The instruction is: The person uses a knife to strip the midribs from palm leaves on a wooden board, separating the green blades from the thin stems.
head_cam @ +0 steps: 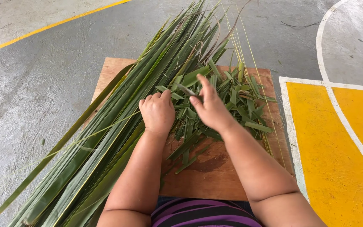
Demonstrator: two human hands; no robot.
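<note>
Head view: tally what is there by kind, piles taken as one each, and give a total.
Hands: 2, left hand and right hand
Wooden board: 1
Bundle of long green leaves: 1
Pile of short cut leaf pieces: 1
Small blade at the right hand: 1
Total: 6

At the centre of the frame the left hand (157, 112) rests curled on a long bundle of green palm leaves (106, 138) running from lower left to top centre, while the right hand (210, 107) pinches a small blade (185, 89) above cut leaf pieces (236, 105) on a wooden board (215, 176).
</note>
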